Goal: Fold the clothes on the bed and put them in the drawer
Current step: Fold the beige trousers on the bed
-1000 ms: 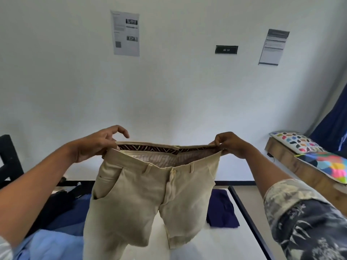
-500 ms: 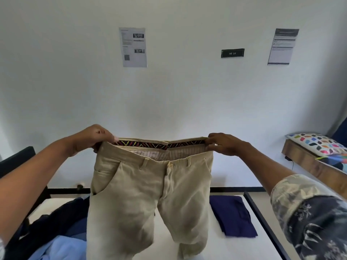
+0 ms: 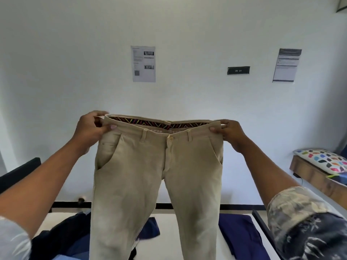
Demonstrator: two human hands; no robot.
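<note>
A pair of beige trousers (image 3: 150, 177) hangs in front of me, front side facing me, waistband stretched flat and level. My left hand (image 3: 90, 128) pinches the left end of the waistband. At the other end, my right hand (image 3: 230, 132) grips the waistband too. Both legs hang straight down over the white bed (image 3: 180, 239). A folded dark blue garment (image 3: 242, 235) lies on the bed at the right. A heap of dark and light blue clothes (image 3: 63, 239) lies at the lower left. No drawer is in view.
A white wall with posted papers (image 3: 143, 63) stands behind the bed. A black bed frame rail (image 3: 261, 220) runs along the right side. At the far right, a wooden bench (image 3: 315, 175) carries a colourful pillow (image 3: 323, 160). A dark chair back (image 3: 18, 171) shows at the left.
I have raised the trousers and pulled the waistband taut, so the fly and both legs now hang straight and facing me. My view has tilted upward.
</note>
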